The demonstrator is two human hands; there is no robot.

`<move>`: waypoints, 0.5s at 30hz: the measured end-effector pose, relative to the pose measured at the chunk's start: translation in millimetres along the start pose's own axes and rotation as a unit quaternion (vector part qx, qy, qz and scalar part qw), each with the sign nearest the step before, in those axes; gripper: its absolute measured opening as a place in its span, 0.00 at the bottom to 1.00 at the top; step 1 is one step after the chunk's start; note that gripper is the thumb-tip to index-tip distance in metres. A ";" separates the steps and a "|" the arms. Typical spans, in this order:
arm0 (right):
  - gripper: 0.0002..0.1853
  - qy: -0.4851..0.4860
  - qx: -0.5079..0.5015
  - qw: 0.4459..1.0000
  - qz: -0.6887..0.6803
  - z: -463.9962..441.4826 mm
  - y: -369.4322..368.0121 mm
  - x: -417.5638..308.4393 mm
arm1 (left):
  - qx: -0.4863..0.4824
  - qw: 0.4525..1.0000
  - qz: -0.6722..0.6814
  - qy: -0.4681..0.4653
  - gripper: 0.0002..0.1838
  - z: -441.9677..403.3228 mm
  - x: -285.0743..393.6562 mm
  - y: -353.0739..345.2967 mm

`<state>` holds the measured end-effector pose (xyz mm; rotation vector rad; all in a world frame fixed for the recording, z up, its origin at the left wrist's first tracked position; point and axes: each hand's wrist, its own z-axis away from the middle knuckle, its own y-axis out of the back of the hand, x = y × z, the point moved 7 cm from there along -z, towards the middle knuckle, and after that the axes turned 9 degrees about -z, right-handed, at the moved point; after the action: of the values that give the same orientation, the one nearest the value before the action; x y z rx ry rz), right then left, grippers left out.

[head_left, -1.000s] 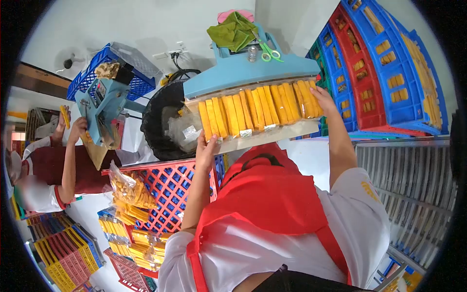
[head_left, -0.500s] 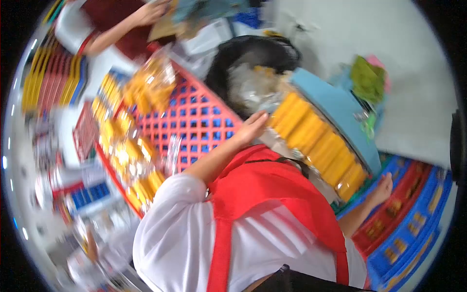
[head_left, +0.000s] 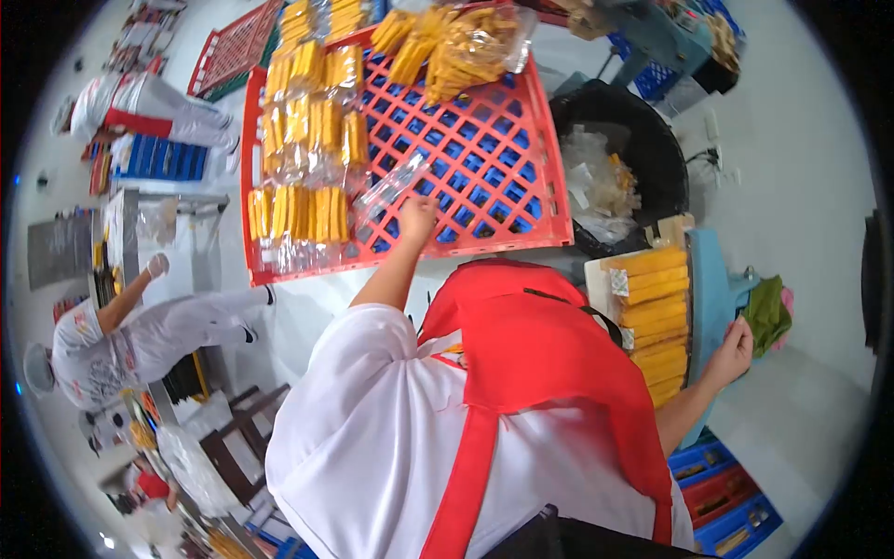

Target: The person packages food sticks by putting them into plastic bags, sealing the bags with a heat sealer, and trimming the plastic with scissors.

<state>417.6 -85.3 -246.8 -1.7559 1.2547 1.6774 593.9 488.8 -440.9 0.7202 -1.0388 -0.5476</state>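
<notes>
Curling over the red crate (head_left: pixel 551 177), the left hand's (head_left: pixel 417 220) fingers lie just beside flat clear bags (head_left: pixel 394 188), their hold unclear. To the crate's right, the right hand (head_left: pixel 732 348), fingers bent nearly closed, is near yellow sticks (head_left: pixel 657 291) rowed in clear, white-labelled film against the blue machine (head_left: pixel 705 270); a second ago both hands held that row

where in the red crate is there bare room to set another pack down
The red crate is bare between the clear wrappers, the top bag and its right wall, the left hand near that patch's lower corner. Its left side is crowded with yellow packs.
</notes>
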 end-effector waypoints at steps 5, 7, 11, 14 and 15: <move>0.11 -0.013 -0.059 0.998 -0.005 -4.0 -42.4 -17.7 | 0.273 0.934 -0.004 0.231 0.13 -17.8 -180.5 43.6; 0.10 -0.014 -0.080 0.996 -0.019 -10.2 -56.2 -22.5 | 0.350 0.904 -0.015 0.245 0.15 -8.5 -220.7 61.9; 0.10 -0.009 -0.131 0.991 -0.007 -22.9 -82.2 -19.8 | 0.391 0.882 0.029 0.262 0.14 0.7 -209.4 96.1; 0.09 -0.010 -0.155 0.988 -0.012 -22.8 -98.9 -20.2 | 0.329 0.882 0.261 0.216 0.12 -50.0 -224.9 92.7; 0.09 -0.010 -0.152 0.988 -0.015 -21.1 -102.9 -21.1 | 0.273 0.896 0.284 0.207 0.15 -67.1 -221.1 93.2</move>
<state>515.6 -42.4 -252.2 -1.9108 1.0002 1.9460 570.2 724.3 -518.5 0.9209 -0.9391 0.4177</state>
